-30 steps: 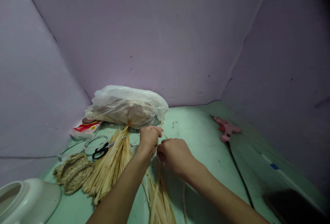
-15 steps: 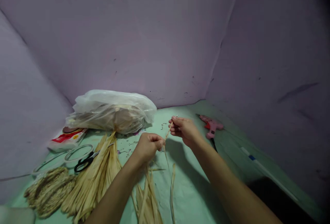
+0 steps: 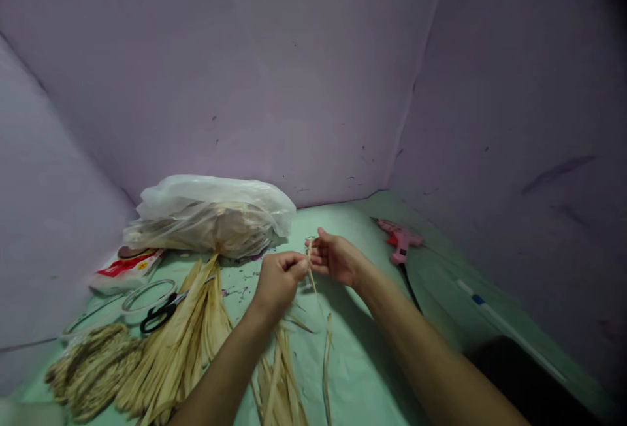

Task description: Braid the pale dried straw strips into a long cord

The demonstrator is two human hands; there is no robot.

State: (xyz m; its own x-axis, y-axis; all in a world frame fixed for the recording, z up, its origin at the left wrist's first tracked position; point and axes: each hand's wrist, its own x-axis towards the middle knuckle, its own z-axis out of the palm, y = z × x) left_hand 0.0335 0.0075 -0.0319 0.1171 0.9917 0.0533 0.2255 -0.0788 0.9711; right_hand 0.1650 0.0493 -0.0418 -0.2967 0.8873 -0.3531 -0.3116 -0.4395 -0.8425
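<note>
Green tabletop (image 3: 350,380) lies below the twisted strip (image 3: 312,278), which the left hand (image 3: 277,279) pinches. Beside it, the right hand (image 3: 344,262) is open. A loose pinch could let the twist undo.

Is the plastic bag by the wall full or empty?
Not empty: the plastic bag bulges, and tan material shows through its side. I cannot tell whether it is completely full.
</note>
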